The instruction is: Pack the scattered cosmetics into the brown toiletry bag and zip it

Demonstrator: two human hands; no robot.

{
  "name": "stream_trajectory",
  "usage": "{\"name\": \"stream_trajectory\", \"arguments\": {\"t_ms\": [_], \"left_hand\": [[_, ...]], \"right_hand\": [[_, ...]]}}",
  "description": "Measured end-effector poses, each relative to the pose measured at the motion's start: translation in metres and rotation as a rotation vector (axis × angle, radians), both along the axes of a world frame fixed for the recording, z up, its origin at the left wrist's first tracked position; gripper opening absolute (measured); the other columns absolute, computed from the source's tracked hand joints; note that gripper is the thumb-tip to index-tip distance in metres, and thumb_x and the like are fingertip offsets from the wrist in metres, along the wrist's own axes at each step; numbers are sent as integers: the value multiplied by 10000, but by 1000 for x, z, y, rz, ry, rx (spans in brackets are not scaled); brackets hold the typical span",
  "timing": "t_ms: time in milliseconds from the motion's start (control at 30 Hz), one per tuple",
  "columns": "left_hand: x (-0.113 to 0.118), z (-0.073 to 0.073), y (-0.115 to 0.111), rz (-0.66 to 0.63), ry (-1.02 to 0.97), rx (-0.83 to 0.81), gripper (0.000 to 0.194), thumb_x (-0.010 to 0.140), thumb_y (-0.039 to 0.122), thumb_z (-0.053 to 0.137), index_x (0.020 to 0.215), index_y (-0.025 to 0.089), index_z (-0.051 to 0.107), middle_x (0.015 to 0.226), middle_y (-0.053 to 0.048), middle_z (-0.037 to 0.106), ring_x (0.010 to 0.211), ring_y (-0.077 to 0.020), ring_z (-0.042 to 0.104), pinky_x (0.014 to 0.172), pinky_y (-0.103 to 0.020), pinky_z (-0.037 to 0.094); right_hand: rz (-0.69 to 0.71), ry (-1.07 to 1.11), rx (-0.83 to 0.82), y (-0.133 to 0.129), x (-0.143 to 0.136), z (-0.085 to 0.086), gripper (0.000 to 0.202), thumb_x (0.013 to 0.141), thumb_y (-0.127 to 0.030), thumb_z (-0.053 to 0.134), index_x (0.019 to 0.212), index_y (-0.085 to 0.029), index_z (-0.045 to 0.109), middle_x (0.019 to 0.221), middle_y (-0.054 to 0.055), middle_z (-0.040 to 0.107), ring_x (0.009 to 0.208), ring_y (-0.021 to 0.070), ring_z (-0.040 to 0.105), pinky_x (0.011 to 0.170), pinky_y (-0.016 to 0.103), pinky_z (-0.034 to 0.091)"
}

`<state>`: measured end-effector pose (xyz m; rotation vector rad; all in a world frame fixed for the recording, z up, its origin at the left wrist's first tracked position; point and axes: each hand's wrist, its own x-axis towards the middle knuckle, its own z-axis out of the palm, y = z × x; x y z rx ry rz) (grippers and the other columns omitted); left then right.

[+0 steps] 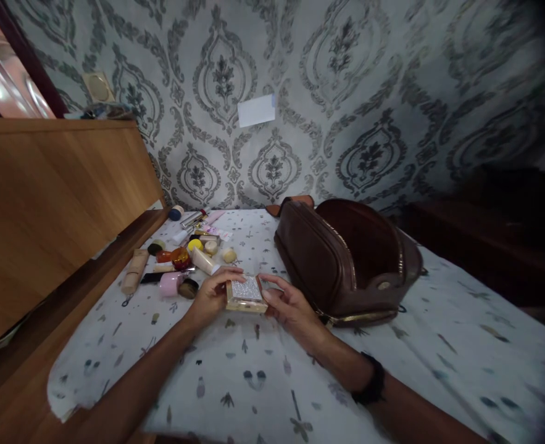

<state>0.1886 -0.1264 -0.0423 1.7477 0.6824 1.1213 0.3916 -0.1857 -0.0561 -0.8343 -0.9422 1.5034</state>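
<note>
A small gold-edged case with a silver glittery top point(247, 288) is held level between both hands over the patterned cloth. My left hand point(211, 300) grips its left side, with fingers on the top edge. On the right side, my right hand point(291, 308) holds it between thumb and fingers; a black band is round that wrist. A cream tube point(203, 261) lies just behind my left hand. The brown leather bag point(316, 256), unzipped with its top gaping, stands to the right of my right hand.
Several cosmetics lie at the left, among them a pink jar point(170, 284), a beige tube point(134, 271) and an amber jar point(180, 258). A wooden cabinet point(59, 216) borders the left side. Behind the table point(253, 382) is a patterned wall point(281, 74).
</note>
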Motion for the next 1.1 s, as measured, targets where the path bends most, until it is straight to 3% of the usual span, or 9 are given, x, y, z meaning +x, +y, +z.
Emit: {"name": "stream_trajectory", "arguments": {"t_ms": [167,300,400,533,667,767,900,1000,1100], "left_hand": [[4,8,-10,9,-56,-145,578,717,312,827,1248,234,614,1236,-106,671,1132,-270,643,947,-361,512],[5,20,-20,70,-29,-148,758,700,520,814,1321,210,509,1239,-146,669,1104,-307,665,903,-384,549],[9,30,-24,122,7,-15,746,734,665,713,1284,189,544,1243,-148,664,1112,-325,659,889,-387,561],[31,49,-24,142,118,191,555,853,565,638,1287,225,574,1230,-104,675,1113,-284,657,879,-364,575],[78,74,-24,94,318,566,351,964,364,526,1284,233,585,1212,-93,676,1134,-250,637,977,-410,536],[119,87,-25,53,457,835,364,992,294,481,1343,213,532,1334,-122,611,1282,-249,546,1078,-438,466],[156,86,-26,54,604,1154,380,992,267,478,1359,174,505,1427,-158,549,1387,-300,444,1108,-541,404],[162,80,-26,80,652,1193,310,990,231,466,1285,173,539,1377,-158,583,1353,-301,476,1069,-545,424],[157,78,-25,86,643,1188,294,980,216,483,1265,170,538,1335,-153,601,1318,-297,503,1039,-524,446]], "right_hand": [[14,65,-41,1,-4,-5,611,635,-399,900,1159,-205,653,801,-9,668,709,136,604,610,242,447],[78,120,-40,-6,-7,9,522,619,-372,896,1064,-177,705,896,31,701,758,150,631,622,243,462],[112,144,-10,-14,0,33,458,629,-379,886,999,-168,719,913,40,710,779,154,643,639,239,470],[69,109,147,-30,28,76,435,641,-405,878,975,-183,709,925,32,705,788,142,625,650,228,479],[-134,53,278,-40,72,120,364,693,-394,851,950,-191,689,933,29,681,762,125,593,621,216,478],[-306,43,311,-33,106,142,344,689,-369,850,921,-196,664,915,17,665,773,121,595,646,215,487],[-413,-135,304,-4,138,143,290,761,-340,743,976,-195,613,832,18,636,750,153,610,635,256,508],[-566,-516,229,19,149,133,299,842,-247,578,1136,-217,534,795,-4,592,716,153,592,607,259,516],[-594,-738,180,34,151,131,358,851,-188,530,1204,-236,492,840,6,613,722,164,593,633,282,527]]}}
